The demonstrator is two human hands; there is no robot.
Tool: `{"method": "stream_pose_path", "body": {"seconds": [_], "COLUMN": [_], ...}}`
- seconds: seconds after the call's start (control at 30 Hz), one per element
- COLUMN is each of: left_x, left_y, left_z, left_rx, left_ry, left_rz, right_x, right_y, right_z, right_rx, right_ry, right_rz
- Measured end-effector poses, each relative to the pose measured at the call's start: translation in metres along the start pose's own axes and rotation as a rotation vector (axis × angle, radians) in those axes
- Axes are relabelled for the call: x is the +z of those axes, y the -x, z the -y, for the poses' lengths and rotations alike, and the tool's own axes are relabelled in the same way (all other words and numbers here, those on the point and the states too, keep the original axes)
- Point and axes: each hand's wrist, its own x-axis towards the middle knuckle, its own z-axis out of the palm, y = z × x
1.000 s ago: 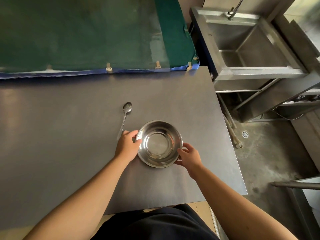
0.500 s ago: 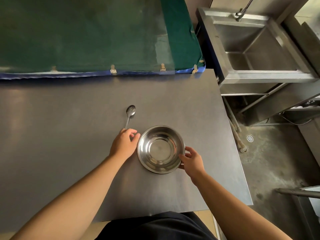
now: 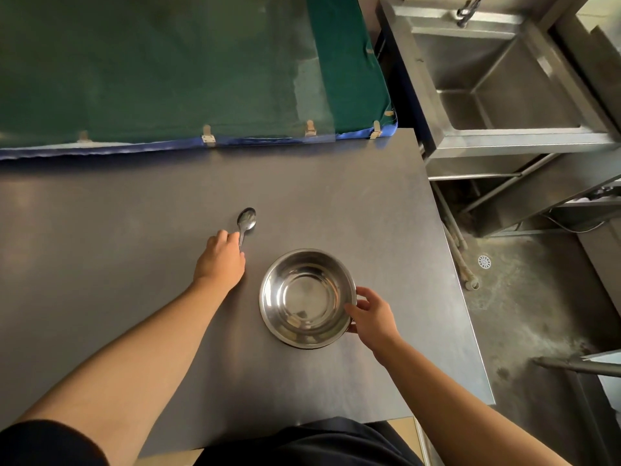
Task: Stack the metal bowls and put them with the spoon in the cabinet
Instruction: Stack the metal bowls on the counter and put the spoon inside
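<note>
The shiny metal bowls [image 3: 307,297] sit nested as one stack on the grey table [image 3: 134,230], right of centre. My right hand [image 3: 371,316] grips the stack's right rim, thumb inside and fingers under the edge. A metal spoon [image 3: 247,220] lies just beyond and to the left of the bowls, its head pointing away from me. My left hand [image 3: 220,260] rests over the spoon's handle, fingers curled onto it; the handle is mostly hidden under the hand. No cabinet is in view.
A green cloth-covered panel with a blue hem [image 3: 168,79] lines the table's far edge. To the right stand a steel sink [image 3: 504,82] and a bare concrete floor with a drain [image 3: 484,261]. The table's right edge runs close to the bowls.
My left hand has left the bowls' left rim and moved up-left onto the spoon's handle. My right hand stays on the bowls' right rim.
</note>
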Motion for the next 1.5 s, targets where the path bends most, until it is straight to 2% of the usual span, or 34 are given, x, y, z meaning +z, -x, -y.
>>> {"method": "stream_pose_path", "body": {"seconds": [0.1,0.27,0.53,0.8,1.13,1.5], "left_x": [0.004,-0.004,-0.028,-0.039,-0.017,-0.011], "left_y": [-0.005,-0.006,0.014,0.076,0.107,0.105], "left_z": [0.000,-0.002,0.004,-0.002,-0.029,-0.059], "left_rx": [0.054,0.026,-0.059,0.251,0.317,0.342], "left_ry": [-0.085,-0.157,-0.007,0.024,-0.027,-0.291], "left_rz": [0.005,0.011,0.039,-0.257,-0.041,0.129], "right_x": [0.000,0.002,0.008,0.018,0.030,0.029], "right_y": [-0.002,-0.006,-0.009,-0.008,0.003,0.014], "right_z": [0.002,0.003,0.010,0.015,0.008,-0.002], "right_rx": [-0.003,0.000,0.005,0.005,0.039,0.062], "right_ry": [0.020,0.042,0.046,0.066,-0.020,-0.032], "right_rz": [0.005,0.012,0.023,0.013,0.015,0.037]}}
